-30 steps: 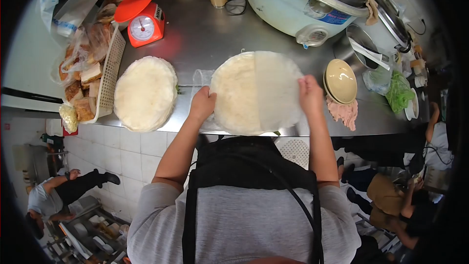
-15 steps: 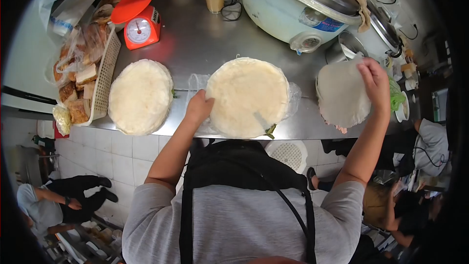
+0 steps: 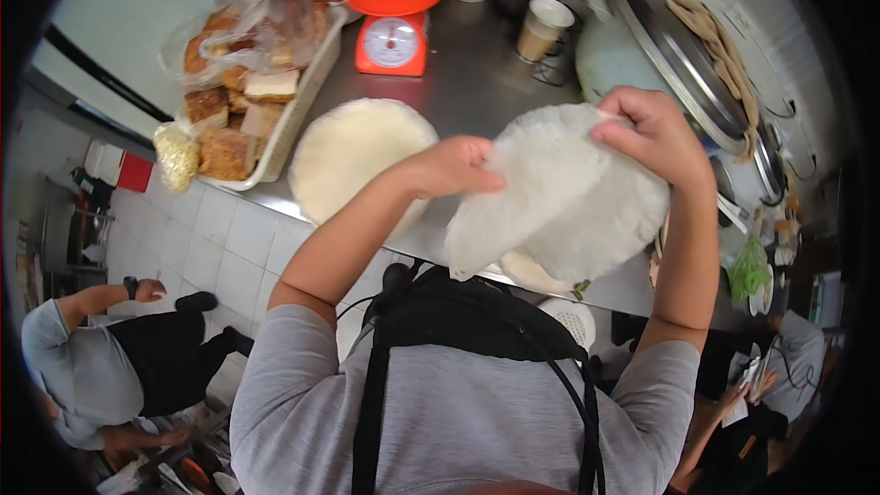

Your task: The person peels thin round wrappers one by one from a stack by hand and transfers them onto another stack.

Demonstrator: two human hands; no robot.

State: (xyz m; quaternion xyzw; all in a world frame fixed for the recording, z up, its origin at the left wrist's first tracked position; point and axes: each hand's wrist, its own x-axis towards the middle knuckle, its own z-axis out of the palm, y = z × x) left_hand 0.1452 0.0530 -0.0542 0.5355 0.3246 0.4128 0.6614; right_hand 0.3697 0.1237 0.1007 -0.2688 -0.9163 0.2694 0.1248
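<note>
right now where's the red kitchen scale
In the head view, the red kitchen scale stands on the steel counter, left of centre, between the white basket and the paper cup.

Thin round sheet [image 3: 587, 202] between two raised hands [image 3: 655, 137]

Short grey T-shirt sleeves, black apron with narrow straps, thin black cord.

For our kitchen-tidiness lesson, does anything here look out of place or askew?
The small bag at the basket's near corner seems to overhang the floor, so looks precarious. A green leaf scrap pokes out beside the pale rounds.
</note>
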